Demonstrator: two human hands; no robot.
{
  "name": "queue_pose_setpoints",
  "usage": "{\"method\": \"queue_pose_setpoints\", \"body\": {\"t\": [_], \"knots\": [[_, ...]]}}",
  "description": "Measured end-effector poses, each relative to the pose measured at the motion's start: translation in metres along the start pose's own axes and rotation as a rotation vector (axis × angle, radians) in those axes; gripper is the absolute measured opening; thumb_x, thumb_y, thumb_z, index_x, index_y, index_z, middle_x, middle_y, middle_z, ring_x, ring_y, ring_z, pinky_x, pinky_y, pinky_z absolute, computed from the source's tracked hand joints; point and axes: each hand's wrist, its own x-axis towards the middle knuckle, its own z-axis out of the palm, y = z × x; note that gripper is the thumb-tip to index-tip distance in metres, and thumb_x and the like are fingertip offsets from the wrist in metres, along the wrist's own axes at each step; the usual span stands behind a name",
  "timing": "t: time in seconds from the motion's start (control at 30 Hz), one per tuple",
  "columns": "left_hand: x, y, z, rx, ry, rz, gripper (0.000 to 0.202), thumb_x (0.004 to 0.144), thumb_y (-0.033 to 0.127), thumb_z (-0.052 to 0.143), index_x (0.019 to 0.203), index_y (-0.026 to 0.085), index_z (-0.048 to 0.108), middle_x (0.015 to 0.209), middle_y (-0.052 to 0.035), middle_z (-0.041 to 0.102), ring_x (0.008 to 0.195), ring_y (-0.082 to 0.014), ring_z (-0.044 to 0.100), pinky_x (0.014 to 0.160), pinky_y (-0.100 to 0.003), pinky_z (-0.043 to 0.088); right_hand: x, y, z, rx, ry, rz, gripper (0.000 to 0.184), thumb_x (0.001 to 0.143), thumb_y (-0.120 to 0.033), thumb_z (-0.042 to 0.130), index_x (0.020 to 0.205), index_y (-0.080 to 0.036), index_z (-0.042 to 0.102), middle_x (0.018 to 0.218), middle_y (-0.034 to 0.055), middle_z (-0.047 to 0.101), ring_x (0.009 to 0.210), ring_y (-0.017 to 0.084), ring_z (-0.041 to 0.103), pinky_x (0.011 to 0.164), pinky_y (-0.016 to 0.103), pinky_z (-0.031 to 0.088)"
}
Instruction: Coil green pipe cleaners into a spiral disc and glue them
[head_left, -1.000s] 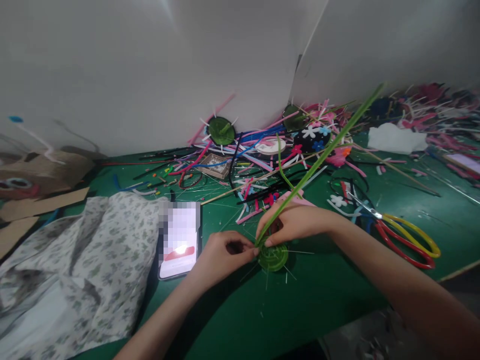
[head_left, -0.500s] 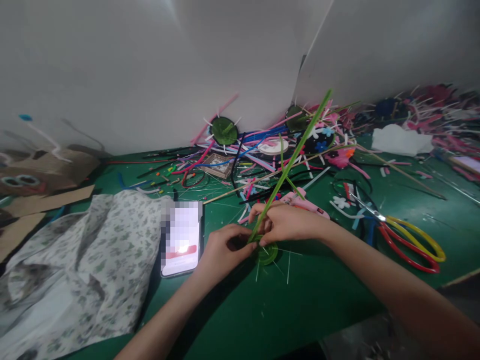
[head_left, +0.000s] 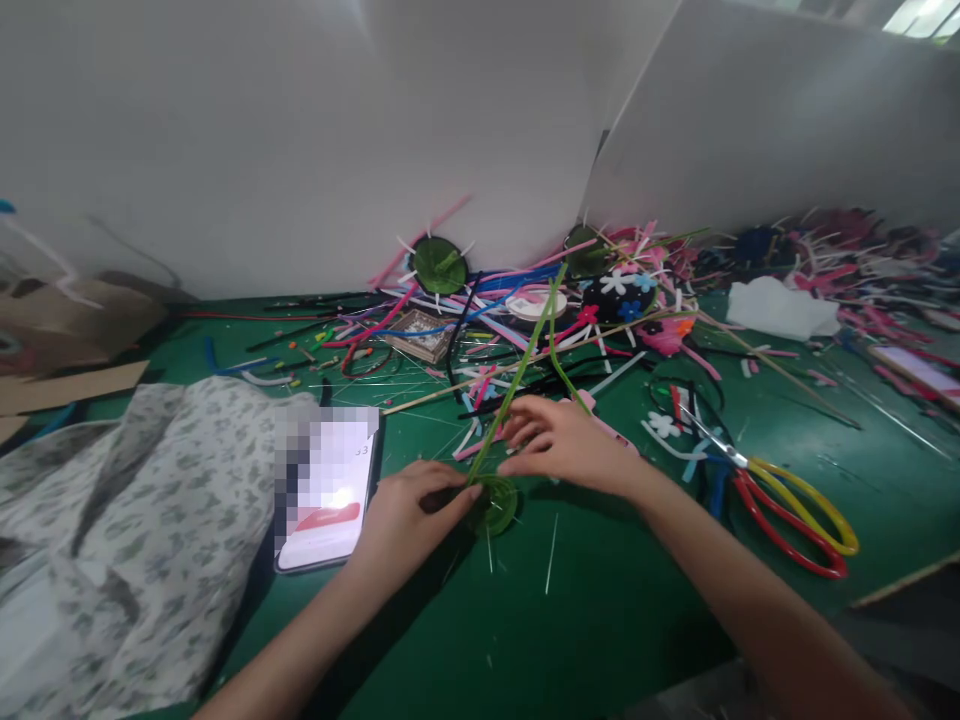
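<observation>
A small green coiled disc [head_left: 496, 505] with thin white spokes lies on the green table [head_left: 600, 620]. A long green pipe cleaner [head_left: 517, 385] rises from its left edge and leans up toward the back right. My left hand [head_left: 409, 515] is closed in a pinch at the disc's left edge, where the pipe cleaner meets it. My right hand [head_left: 562, 440] hovers just above and right of the disc. Its fingers are loosely curled beside the pipe cleaner, and whether they grip it is unclear.
A phone [head_left: 330, 485] lies left of my left hand, partly on a flowered cloth [head_left: 135, 520]. Red-and-yellow scissors [head_left: 787, 495] lie at right. A heap of coloured pipe cleaners and felt flowers [head_left: 585, 290] lines the white back wall. Cardboard [head_left: 67, 380] sits far left.
The pipe cleaner's free end has swung left and downward, standing less far to the right. My right hand has loosened its hold beside it. My left hand keeps pinching the disc.
</observation>
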Motion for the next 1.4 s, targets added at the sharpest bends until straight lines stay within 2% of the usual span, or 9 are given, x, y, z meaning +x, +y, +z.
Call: {"method": "queue_pose_setpoints", "body": {"t": [0.13, 0.2, 0.3, 0.43, 0.53, 0.67, 0.97, 1.17, 1.4], "knots": [[0.001, -0.002, 0.002, 0.010, 0.010, -0.028, 0.018, 0.083, 0.036, 0.063, 0.082, 0.022, 0.073, 0.087, -0.0040, 0.072, 0.083, -0.0194, 0.065, 0.072, -0.031, 0.051, -0.019, 0.003, -0.040, -0.380, 0.288, 0.122, 0.030, 0.074, -0.044, 0.068, 0.089, -0.020, 0.061, 0.089, 0.0053, 0.066, 0.080, 0.019, 0.064, 0.070, 0.031, 0.050], [0.001, -0.003, 0.003, -0.007, 0.010, -0.032, 0.018, 0.084, 0.036, 0.063, 0.082, 0.021, 0.073, 0.086, -0.0038, 0.072, 0.082, -0.0188, 0.065, 0.072, -0.031, 0.050, -0.026, 0.013, -0.050, -0.501, 0.340, 0.142, 0.024, 0.076, -0.041, 0.065, 0.086, -0.020, 0.059, 0.088, 0.0042, 0.065, 0.078, 0.019, 0.063, 0.067, 0.030, 0.049], [0.000, -0.005, 0.004, -0.029, 0.010, -0.044, 0.017, 0.084, 0.035, 0.064, 0.081, 0.021, 0.072, 0.085, -0.0038, 0.072, 0.081, -0.0184, 0.064, 0.070, -0.031, 0.050, -0.030, 0.031, -0.052, -0.631, 0.389, 0.127, 0.026, 0.072, -0.037, 0.066, 0.090, -0.020, 0.058, 0.095, 0.0054, 0.065, 0.084, 0.021, 0.063, 0.070, 0.032, 0.049], [0.000, -0.008, 0.006, -0.037, 0.027, -0.069, 0.018, 0.083, 0.037, 0.065, 0.081, 0.021, 0.072, 0.085, -0.0047, 0.072, 0.080, -0.0188, 0.064, 0.069, -0.032, 0.050, -0.030, 0.043, -0.046, -0.716, 0.481, 0.172, 0.044, 0.069, -0.042, 0.068, 0.106, -0.020, 0.058, 0.099, 0.0079, 0.066, 0.083, 0.024, 0.066, 0.068, 0.034, 0.050], [0.000, -0.010, 0.007, -0.042, 0.037, -0.058, 0.019, 0.083, 0.037, 0.065, 0.080, 0.020, 0.072, 0.084, -0.0051, 0.071, 0.080, -0.0187, 0.064, 0.069, -0.032, 0.050, -0.030, 0.041, -0.042, -0.755, 0.492, 0.190, 0.048, 0.072, -0.041, 0.064, 0.116, -0.022, 0.059, 0.094, 0.0071, 0.070, 0.078, 0.025, 0.068, 0.066, 0.035, 0.051], [0.000, -0.010, 0.008, -0.052, 0.037, -0.061, 0.018, 0.083, 0.037, 0.065, 0.080, 0.021, 0.072, 0.083, -0.0050, 0.071, 0.080, -0.0187, 0.064, 0.069, -0.032, 0.050, -0.032, 0.035, -0.038, -0.816, 0.503, 0.138, 0.048, 0.073, -0.037, 0.063, 0.119, -0.024, 0.062, 0.093, 0.0062, 0.072, 0.078, 0.026, 0.069, 0.068, 0.036, 0.053], [0.000, -0.008, 0.009, -0.080, 0.060, -0.062, 0.017, 0.081, 0.036, 0.067, 0.079, 0.021, 0.073, 0.082, -0.0047, 0.072, 0.081, -0.0187, 0.064, 0.073, -0.033, 0.051, -0.034, 0.031, -0.021, -0.790, 0.451, -0.078, 0.041, 0.078, -0.031, 0.055, 0.116, -0.019, 0.066, 0.107, 0.0068, 0.072, 0.090, 0.026, 0.070, 0.076, 0.037, 0.056], [-0.001, -0.009, 0.009, -0.067, 0.063, -0.041, 0.017, 0.082, 0.036, 0.066, 0.080, 0.021, 0.073, 0.082, -0.0047, 0.072, 0.080, -0.0189, 0.065, 0.074, -0.034, 0.051, -0.033, 0.035, -0.020, -0.823, 0.421, -0.137, 0.038, 0.080, -0.035, 0.054, 0.111, -0.017, 0.069, 0.103, 0.0086, 0.073, 0.086, 0.028, 0.071, 0.074, 0.039, 0.057], [-0.001, -0.008, 0.010, -0.084, 0.061, -0.036, 0.015, 0.081, 0.034, 0.068, 0.080, 0.020, 0.074, 0.082, -0.0036, 0.072, 0.081, -0.0182, 0.065, 0.073, -0.032, 0.051, -0.035, 0.036, -0.023, -0.869, 0.417, -0.130, 0.035, 0.080, -0.037, 0.056, 0.106, -0.018, 0.071, 0.097, 0.0091, 0.074, 0.081, 0.030, 0.072, 0.069, 0.041, 0.057]]}}
